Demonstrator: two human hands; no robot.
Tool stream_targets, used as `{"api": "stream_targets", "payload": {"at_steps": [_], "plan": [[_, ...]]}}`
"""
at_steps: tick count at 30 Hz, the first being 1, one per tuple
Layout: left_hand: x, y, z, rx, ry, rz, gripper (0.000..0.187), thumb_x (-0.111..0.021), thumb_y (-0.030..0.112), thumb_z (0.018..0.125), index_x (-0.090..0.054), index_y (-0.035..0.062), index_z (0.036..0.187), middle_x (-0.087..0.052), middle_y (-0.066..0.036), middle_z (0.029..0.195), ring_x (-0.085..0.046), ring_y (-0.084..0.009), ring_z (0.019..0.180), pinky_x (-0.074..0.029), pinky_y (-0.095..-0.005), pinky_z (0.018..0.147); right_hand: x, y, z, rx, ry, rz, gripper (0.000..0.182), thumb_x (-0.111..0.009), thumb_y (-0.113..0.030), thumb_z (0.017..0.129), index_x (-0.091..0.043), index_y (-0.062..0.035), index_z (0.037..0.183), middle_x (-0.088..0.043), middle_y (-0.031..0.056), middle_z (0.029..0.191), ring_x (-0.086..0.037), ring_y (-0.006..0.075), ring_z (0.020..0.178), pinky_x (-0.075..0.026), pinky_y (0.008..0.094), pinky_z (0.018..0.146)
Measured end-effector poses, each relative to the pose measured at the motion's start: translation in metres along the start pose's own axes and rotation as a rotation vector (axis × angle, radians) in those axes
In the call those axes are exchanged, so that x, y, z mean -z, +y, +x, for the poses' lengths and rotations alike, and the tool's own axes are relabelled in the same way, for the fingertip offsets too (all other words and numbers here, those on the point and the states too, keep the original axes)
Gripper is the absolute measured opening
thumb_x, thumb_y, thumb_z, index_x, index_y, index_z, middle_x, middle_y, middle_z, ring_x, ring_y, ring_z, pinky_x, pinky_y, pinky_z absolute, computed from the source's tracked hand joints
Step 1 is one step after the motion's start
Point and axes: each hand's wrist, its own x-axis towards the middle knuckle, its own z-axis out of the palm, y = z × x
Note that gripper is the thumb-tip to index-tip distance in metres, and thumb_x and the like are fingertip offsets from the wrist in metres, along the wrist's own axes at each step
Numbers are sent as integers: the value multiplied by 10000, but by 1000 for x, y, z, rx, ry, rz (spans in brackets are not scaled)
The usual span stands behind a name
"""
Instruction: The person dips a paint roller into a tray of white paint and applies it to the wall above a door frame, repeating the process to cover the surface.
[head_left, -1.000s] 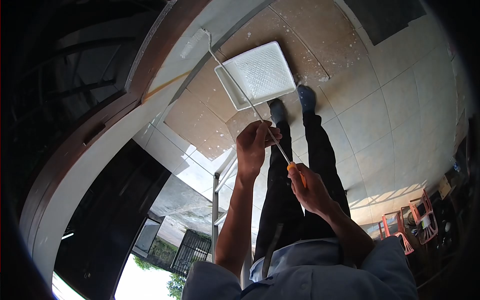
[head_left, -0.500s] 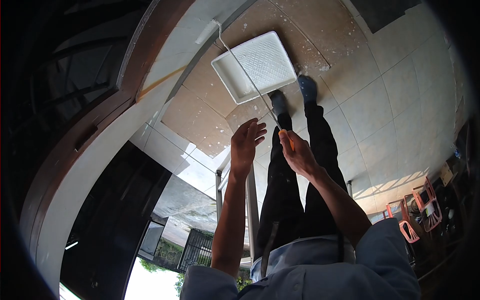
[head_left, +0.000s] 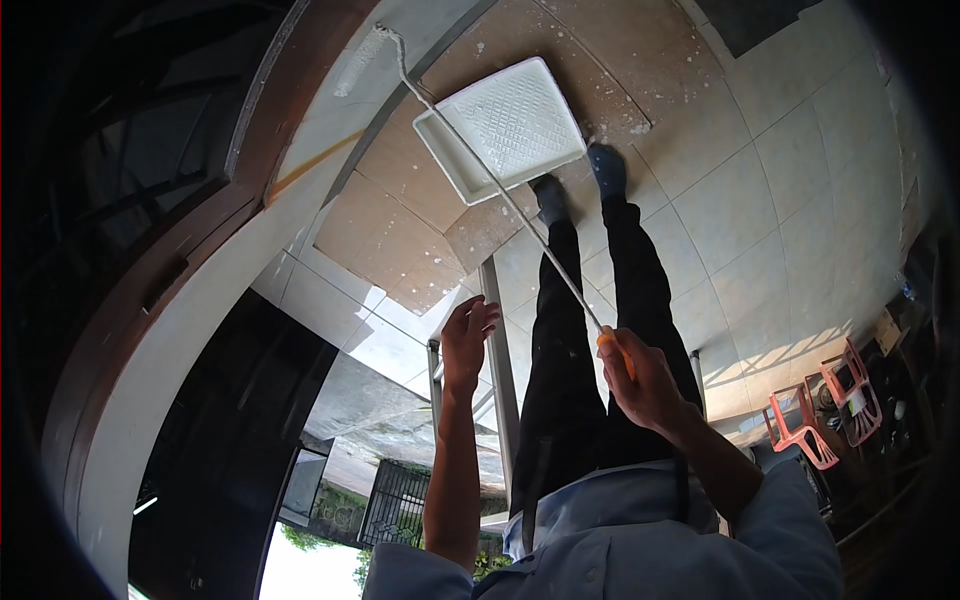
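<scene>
My right hand [head_left: 645, 382] is wrapped round the orange handle of a long-shafted paint roller [head_left: 540, 240]. Its thin metal shaft runs up and left across the view, and the white roller head [head_left: 362, 60] is at the pale wall; contact there is hard to judge. Beneath the shaft lies a white paint tray [head_left: 530, 110] with a textured ramp and white paint on it. My left hand [head_left: 468, 342] holds nothing, its fingers loosely curled and apart, left of the shaft near a metal bar.
Paint-spattered brown cardboard [head_left: 390, 235] covers the floor around the tray. My socked feet [head_left: 607, 172] are beside the tray. A dark wood frame [head_left: 215, 225] borders the wall at left. Metal rails [head_left: 500, 380] rise by my legs. Reddish plastic chairs [head_left: 800, 425] stand at right.
My right hand has drawn back toward my body and slightly right, and the roller head has shifted left along the wall. My left hand has lowered, away from the shaft.
</scene>
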Motion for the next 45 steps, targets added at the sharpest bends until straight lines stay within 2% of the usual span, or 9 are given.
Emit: {"api": "stream_targets", "payload": {"at_steps": [8,11,17,21,25,31,34,45], "plan": [[-7,3,1,-36,-7,-31,451,-537,329,1000,-535,-24,1282,-666,-160,1126,-647,-218,1049,-513,-350,912,-12,4,20,-43,43,34,311,-461,-288,1036,-551,8,1064,-559,89,623,-604,186,523,-449,311,524],[-8,7,-1,-58,-20,-29,448,-532,329,1004,-538,-27,1276,-667,-157,1121,-651,-218,1037,-517,-348,907,-8,5,10,10,31,72,296,-465,-276,1034,-553,5,1058,-545,75,606,-581,167,504,-438,303,514],[-37,72,-24,-157,-159,-130,464,-493,341,1022,-526,-37,1288,-664,-170,1122,-662,-232,1019,-528,-354,894,2,-4,-14,2,23,1,273,-470,-262,1033,-551,-2,1052,-532,59,599,-561,123,497,-412,281,493],[-65,114,-33,-233,-267,-196,485,-462,348,1033,-513,-56,1295,-657,-201,1119,-663,-258,1027,-545,-367,877,3,-6,-17,-11,25,2,267,-470,-262,1033,-546,-8,1065,-537,60,602,-567,128,497,-416,284,493],[-78,129,-32,-257,-311,-294,430,-492,279,1026,-516,-69,1278,-660,-203,1089,-688,-259,957,-569,-353,836,4,-5,-14,-9,26,-12,272,-469,-270,1034,-546,-11,1068,-544,63,609,-576,137,499,-419,284,496],[-85,128,-17,-303,-197,-284,328,-589,157,978,-550,-75,1207,-678,-195,1046,-705,-227,872,-595,-318,781,-9,4,5,22,48,55,277,-468,-273,1035,-549,-9,1052,-525,63,593,-555,138,486,-411,287,492],[-83,131,-17,-282,-186,-220,354,-569,211,988,-558,-74,1197,-672,-192,1014,-708,-264,881,-588,-332,786,-10,6,1,18,33,85,275,-466,-272,1035,-549,-10,1045,-510,58,581,-542,135,481,-402,288,488],[-87,135,-35,-306,-173,-231,291,-587,177,977,-579,-67,1135,-684,-191,955,-718,-259,822,-601,-322,730,3,-7,-20,8,12,53,275,-476,-271,1030,-551,-8,1057,-499,67,572,-545,159,475,-396,302,486]]}}
